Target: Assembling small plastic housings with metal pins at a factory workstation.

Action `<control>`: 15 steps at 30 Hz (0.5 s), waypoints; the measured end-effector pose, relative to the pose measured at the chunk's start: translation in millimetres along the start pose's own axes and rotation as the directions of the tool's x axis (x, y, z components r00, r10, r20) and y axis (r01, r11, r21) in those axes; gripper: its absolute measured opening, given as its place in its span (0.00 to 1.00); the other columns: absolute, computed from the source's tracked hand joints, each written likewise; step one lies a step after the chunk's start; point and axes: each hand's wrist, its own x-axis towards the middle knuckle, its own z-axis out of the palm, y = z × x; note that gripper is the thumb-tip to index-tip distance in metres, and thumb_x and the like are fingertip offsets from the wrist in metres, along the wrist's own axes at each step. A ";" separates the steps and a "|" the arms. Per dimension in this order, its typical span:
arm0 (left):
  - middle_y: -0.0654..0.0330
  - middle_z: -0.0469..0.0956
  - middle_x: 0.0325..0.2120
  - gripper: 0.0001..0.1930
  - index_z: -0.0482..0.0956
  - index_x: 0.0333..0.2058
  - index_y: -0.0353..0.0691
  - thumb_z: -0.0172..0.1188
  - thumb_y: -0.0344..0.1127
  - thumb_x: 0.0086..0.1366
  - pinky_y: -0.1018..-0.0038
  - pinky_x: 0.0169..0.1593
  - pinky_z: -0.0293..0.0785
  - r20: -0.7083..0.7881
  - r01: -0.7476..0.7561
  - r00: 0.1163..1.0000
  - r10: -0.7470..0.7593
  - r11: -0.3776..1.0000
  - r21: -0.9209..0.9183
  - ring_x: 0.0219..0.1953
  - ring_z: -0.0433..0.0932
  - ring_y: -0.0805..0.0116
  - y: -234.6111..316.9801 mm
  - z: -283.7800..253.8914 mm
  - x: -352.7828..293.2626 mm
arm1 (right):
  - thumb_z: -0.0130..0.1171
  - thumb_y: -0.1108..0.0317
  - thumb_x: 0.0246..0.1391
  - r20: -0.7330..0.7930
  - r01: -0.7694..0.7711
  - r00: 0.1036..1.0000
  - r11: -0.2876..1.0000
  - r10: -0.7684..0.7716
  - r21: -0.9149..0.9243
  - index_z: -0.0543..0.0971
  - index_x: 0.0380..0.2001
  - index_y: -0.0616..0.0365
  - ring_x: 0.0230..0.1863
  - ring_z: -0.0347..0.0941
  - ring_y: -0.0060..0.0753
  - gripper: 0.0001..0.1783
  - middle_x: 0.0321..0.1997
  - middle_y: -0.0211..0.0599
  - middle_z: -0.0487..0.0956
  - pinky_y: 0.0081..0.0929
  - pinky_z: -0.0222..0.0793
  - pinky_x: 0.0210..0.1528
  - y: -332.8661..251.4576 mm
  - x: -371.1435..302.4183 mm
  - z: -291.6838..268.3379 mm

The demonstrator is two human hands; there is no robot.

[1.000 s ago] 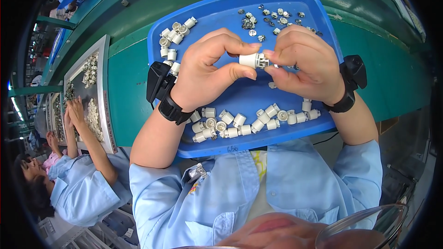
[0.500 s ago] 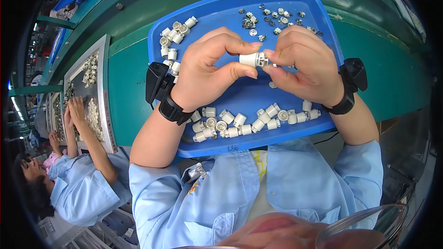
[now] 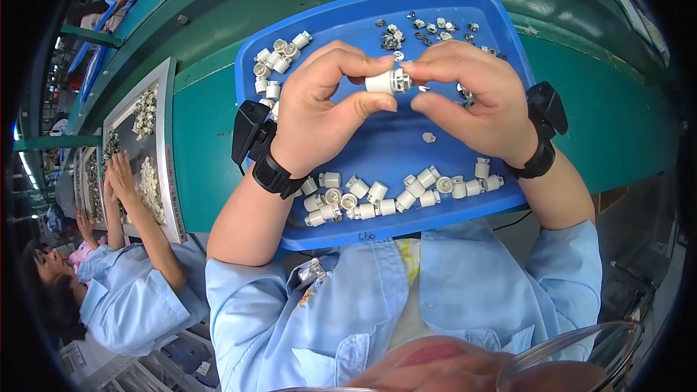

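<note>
Close in, along the near edge of the blue tray (image 3: 508, 43), runs a loose row of small white plastic sockets (image 3: 377, 199), lying on their sides and touching one another. Above the middle of the tray, both hands meet in the air. The left hand (image 3: 312, 112) has its fingers (image 3: 356, 65) narrowed, thumb and forefinger pinching a white socket (image 3: 385, 81) by its round body. The right hand (image 3: 475, 98) closes in on the socket's end with its fingers (image 3: 435, 71) pinched tight; whether a tiny metal part sits between them I cannot tell. The piece looks light, hard and stiff, smooth enough to slip, so the round barrel is the place to grip. A lone pale bit (image 3: 429, 137) lies on the tray floor below the hands. Farther off, the tray's far left corner holds a cluster of more white sockets (image 3: 279, 58), and the far edge a scatter of small metal caps (image 3: 428, 25). The tray rests on the green counter (image 3: 203, 116).
</note>
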 end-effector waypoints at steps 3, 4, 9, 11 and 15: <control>0.61 0.75 0.26 0.16 0.77 0.34 0.38 0.67 0.33 0.45 0.77 0.34 0.68 0.004 -0.018 1.000 0.018 1.000 0.007 0.29 0.73 0.69 -0.8 0.6 0.0 | 0.59 0.76 0.45 0.067 -0.219 0.976 0.904 0.209 0.369 0.74 0.32 0.61 0.35 0.69 0.27 0.08 0.34 0.36 0.73 0.22 0.65 0.39 5.6 -4.8 2.6; 0.61 0.75 0.26 0.16 0.77 0.34 0.38 0.67 0.33 0.45 0.77 0.34 0.69 0.024 -0.033 0.999 0.033 0.999 0.011 0.29 0.73 0.69 -1.1 1.1 -0.2 | 0.58 0.74 0.47 0.128 -0.319 0.946 0.787 0.297 0.528 0.73 0.32 0.61 0.38 0.68 0.25 0.08 0.36 0.35 0.72 0.21 0.64 0.40 7.7 -6.1 3.1; 0.60 0.75 0.26 0.15 0.77 0.33 0.39 0.67 0.32 0.44 0.76 0.33 0.69 0.089 -0.098 0.992 0.095 0.995 0.032 0.28 0.74 0.67 3.8 4.5 0.8 | 0.58 0.70 0.49 0.311 -0.427 0.904 0.600 0.293 0.677 0.70 0.33 0.59 0.41 0.65 0.21 0.10 0.39 0.33 0.69 0.19 0.61 0.44 19.3 -6.9 -0.1; 0.60 0.75 0.26 0.15 0.77 0.33 0.38 0.67 0.32 0.44 0.75 0.33 0.69 0.103 -0.114 0.989 0.107 0.991 0.065 0.28 0.74 0.66 6.4 4.4 1.7 | 0.59 0.69 0.49 0.382 -0.490 0.872 0.577 0.306 0.654 0.69 0.33 0.58 0.41 0.64 0.21 0.11 0.38 0.33 0.68 0.19 0.60 0.45 20.7 -6.5 -1.6; 0.59 0.75 0.25 0.14 0.76 0.31 0.38 0.67 0.30 0.43 0.74 0.32 0.69 0.135 -0.149 0.982 0.129 0.978 0.149 0.28 0.73 0.64 12.7 6.1 2.3 | 0.60 0.67 0.48 0.416 -0.526 0.850 0.573 0.325 0.629 0.68 0.31 0.58 0.40 0.64 0.21 0.12 0.37 0.32 0.68 0.19 0.60 0.45 20.0 -6.3 -2.0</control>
